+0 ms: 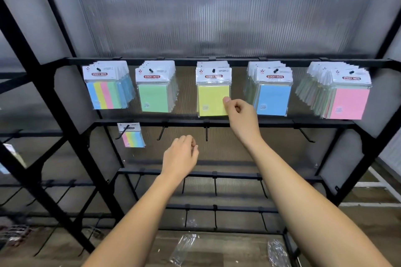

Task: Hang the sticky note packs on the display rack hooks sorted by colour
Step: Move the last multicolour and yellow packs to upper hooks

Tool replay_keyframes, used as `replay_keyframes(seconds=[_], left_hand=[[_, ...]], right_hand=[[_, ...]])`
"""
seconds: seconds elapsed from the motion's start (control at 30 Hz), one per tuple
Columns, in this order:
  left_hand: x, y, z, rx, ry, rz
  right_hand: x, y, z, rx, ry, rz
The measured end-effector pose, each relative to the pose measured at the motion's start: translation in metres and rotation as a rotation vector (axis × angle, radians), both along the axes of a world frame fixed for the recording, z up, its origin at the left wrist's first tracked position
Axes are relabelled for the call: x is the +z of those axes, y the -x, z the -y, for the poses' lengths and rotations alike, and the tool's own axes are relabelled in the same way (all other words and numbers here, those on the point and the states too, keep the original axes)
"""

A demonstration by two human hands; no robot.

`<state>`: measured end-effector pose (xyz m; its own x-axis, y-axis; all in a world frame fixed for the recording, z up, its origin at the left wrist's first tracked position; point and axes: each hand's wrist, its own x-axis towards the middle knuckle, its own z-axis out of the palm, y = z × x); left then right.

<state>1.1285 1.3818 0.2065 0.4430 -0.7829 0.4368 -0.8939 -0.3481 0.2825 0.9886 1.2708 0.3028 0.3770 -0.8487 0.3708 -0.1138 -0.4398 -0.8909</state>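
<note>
Five hooks on the top rail of the black display rack (134, 61) carry sticky note packs: multicolour packs (104, 93), green packs (154, 97), yellow packs (211, 98), blue packs (273, 98) and pink packs (348, 104). One more multicolour pack (132, 136) hangs on the second rail at the left. My right hand (240, 115) pinches the right edge of the front yellow pack with the thumb on its face. My left hand (181, 155) hovers lower, in front of the second rail, fingers loosely curled and holding nothing.
Bare black hooks (206, 133) stick out from the second rail and the lower rails. Clear plastic wrappers (183, 247) lie on the wooden floor below. A ribbed translucent panel backs the rack. Another rack frame (28, 115) stands at the left.
</note>
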Motion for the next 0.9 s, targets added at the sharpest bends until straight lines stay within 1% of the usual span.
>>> replay_keyframes(seconds=[0.2, 0.37, 0.63, 0.9], left_hand=[[-0.018, -0.011, -0.017, 0.040, -0.038, 0.000], [-0.034, -0.038, -0.049, 0.119, -0.096, -0.026], [-0.053, -0.105, -0.109, 0.273, -0.136, -0.098], [-0.059, -0.201, -0.129, 0.305, -0.186, -0.115]], right_hand=[[-0.051, -0.005, -0.016, 0.027, -0.094, -0.149], [-0.092, -0.034, -0.045, 0.186, -0.149, -0.343], [-0.120, -0.119, -0.083, 0.336, -0.147, -0.499], [-0.141, -0.226, -0.098, 0.313, -0.146, -0.593]])
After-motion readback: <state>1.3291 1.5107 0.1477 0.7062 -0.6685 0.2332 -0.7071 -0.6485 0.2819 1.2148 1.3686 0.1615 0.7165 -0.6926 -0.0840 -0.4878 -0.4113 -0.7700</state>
